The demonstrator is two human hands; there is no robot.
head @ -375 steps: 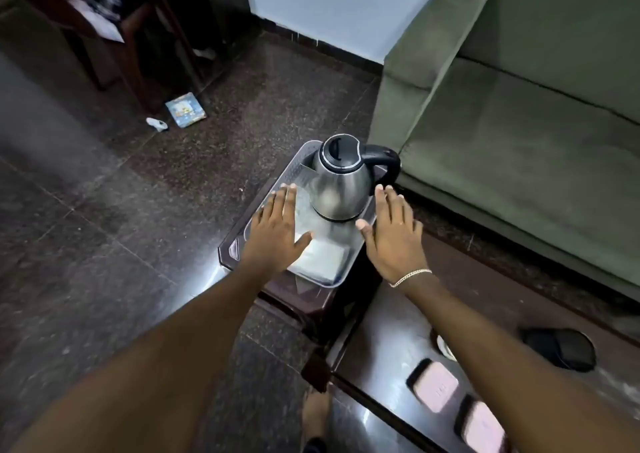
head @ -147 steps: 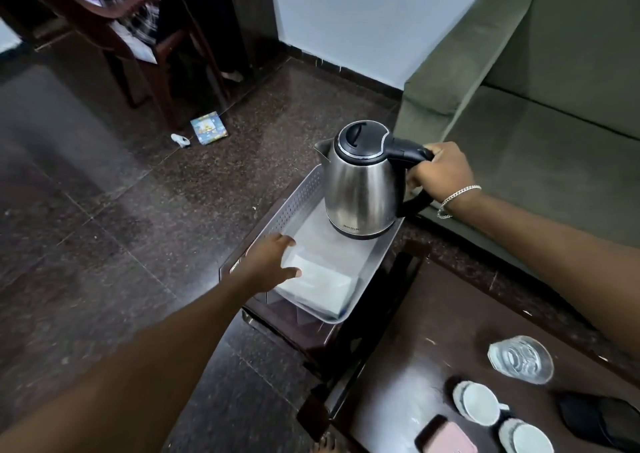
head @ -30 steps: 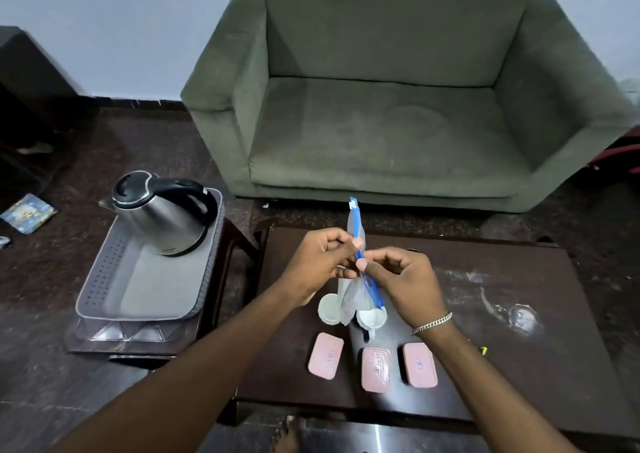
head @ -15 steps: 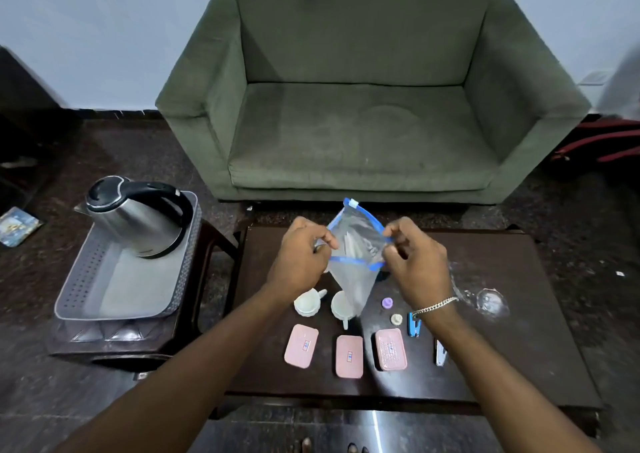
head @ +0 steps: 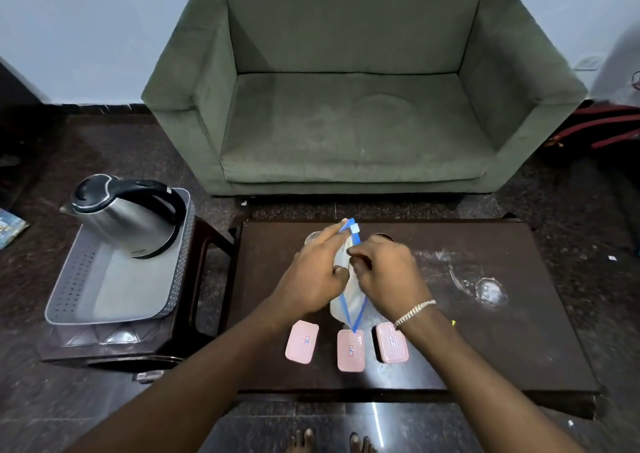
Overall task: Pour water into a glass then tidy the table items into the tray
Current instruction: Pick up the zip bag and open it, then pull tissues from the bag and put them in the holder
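Both hands hold a clear zip bag [head: 350, 300] with a blue seal above the dark coffee table [head: 519, 348]. My left hand [head: 313, 278] grips its left side and my right hand [head: 388, 272] pinches the right side near the top. Three pink lidded boxes [head: 350, 350] lie in a row on the table below the bag. A clear glass [head: 490, 291] sits at the table's right. The steel kettle [head: 124, 215] stands in the grey tray [head: 104, 300] on a side stool at the left. Small items under my hands are hidden.
A green armchair [head: 349, 106] faces me behind the table. The dark side stool [head: 194, 279] under the tray stands close to the table's left edge. Red-and-black items [head: 602, 134] lie on the floor at the far right. My bare feet [head: 329, 440] show below the table's near edge.
The bag's mouth, held wide half a second ago, is now pressed narrow between my hands. My hands have come closer together over the bag. The cups and small items are now hidden.
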